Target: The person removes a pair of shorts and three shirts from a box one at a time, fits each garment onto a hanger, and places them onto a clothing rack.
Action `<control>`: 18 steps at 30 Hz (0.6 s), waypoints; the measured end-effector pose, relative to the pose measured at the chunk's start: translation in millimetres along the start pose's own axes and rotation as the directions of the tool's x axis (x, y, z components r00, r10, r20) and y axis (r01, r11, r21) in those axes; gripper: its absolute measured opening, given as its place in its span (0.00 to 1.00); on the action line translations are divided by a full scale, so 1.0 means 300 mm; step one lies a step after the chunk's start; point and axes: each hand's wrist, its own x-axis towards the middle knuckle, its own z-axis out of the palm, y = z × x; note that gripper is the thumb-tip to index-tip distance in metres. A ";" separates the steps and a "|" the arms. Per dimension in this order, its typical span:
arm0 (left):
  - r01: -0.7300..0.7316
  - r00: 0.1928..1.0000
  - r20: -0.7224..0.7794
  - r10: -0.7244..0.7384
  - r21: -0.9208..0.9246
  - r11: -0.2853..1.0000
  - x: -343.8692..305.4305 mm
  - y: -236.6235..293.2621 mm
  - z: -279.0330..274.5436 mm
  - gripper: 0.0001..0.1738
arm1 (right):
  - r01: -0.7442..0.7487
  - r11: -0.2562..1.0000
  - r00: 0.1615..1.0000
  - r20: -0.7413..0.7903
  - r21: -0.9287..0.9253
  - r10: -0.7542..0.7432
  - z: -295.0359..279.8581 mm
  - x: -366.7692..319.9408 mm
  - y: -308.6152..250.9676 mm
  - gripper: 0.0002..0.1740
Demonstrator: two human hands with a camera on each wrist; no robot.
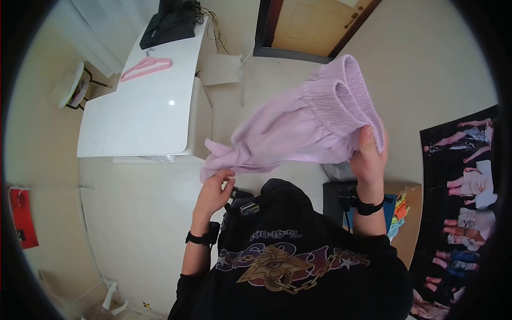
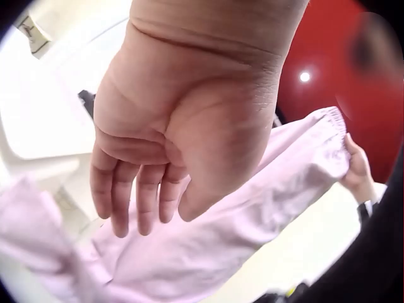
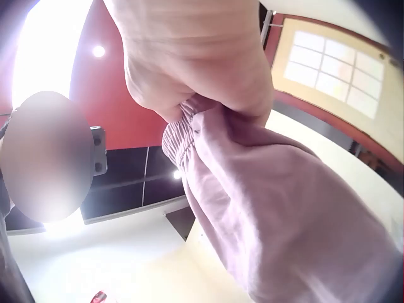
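A pale lilac pair of elastic-waisted trousers [image 1: 282,128] hangs in the air in front of the person, stretched sideways between the two hands. My right hand [image 1: 368,157] grips the gathered waistband, thumb on the outside; the right wrist view shows the hand [image 3: 196,57] closed over the bunched elastic. At the lower, far end of the cloth is my left hand [image 1: 213,194], its fingertips right at the fabric. Seen in the left wrist view, that hand [image 2: 183,120] has loosely extended fingers, with the lilac cloth [image 2: 221,246] behind them.
Left of the trousers stands a white table [image 1: 144,120] with a pink hanger [image 1: 164,62] and a black case [image 1: 170,26] on it. A white chair [image 1: 221,69] is beyond. By the right forearm sits a cardboard box [image 1: 415,210] holding colourful items, near a wall poster [image 1: 442,176].
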 end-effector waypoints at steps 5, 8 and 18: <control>-0.314 0.920 -0.290 0.262 -0.150 0.937 0.163 0.369 -0.186 0.28 | 0.094 0.970 0.961 0.275 -0.223 -0.030 0.135 0.119 -0.044 0.29; -0.562 0.795 -0.315 0.518 -0.062 0.825 0.261 0.447 -0.237 0.44 | 0.095 0.979 0.919 0.394 -0.180 -0.016 0.210 0.224 0.038 0.26; -0.282 0.900 -0.410 0.146 -0.292 0.914 0.520 0.354 -0.249 0.38 | -0.092 0.993 0.811 0.585 0.080 0.028 0.335 0.572 0.434 0.23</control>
